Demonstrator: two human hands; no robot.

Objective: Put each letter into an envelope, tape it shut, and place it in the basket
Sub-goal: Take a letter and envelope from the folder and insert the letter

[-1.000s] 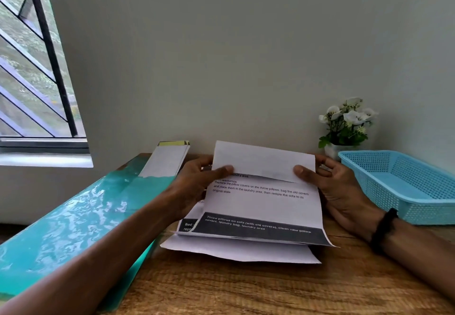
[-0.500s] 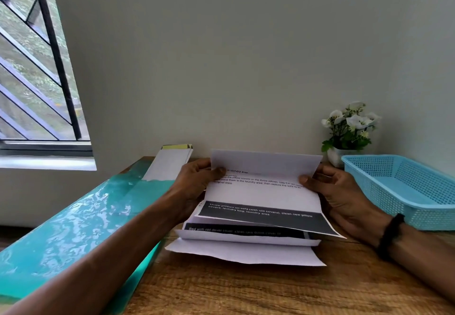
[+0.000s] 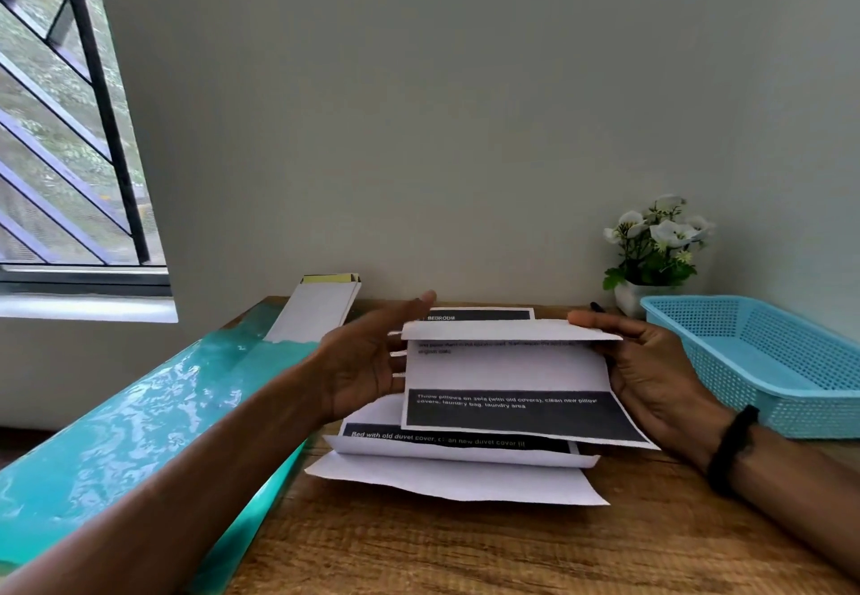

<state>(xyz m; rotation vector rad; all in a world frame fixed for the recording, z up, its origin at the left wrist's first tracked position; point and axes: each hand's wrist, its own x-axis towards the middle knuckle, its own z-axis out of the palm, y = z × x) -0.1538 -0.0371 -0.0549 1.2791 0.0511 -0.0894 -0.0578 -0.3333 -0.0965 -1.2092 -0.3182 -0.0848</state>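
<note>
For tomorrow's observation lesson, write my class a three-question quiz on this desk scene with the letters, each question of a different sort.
1. True or false: the blue basket already holds an envelope.
2. Which hand pinches the folded letter? A left hand B right hand
3. Fill in: white flowers stand beside the ____.

Key: 1 false; 2 B; 3 basket.

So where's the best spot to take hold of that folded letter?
Probably by its two short side edges, one hand from each side. The letter is wide, thin and floppy, its top folded toward the person; the right hand already pinches the right edge, thumb on the fold, while the left hand lies open at the left edge.
</note>
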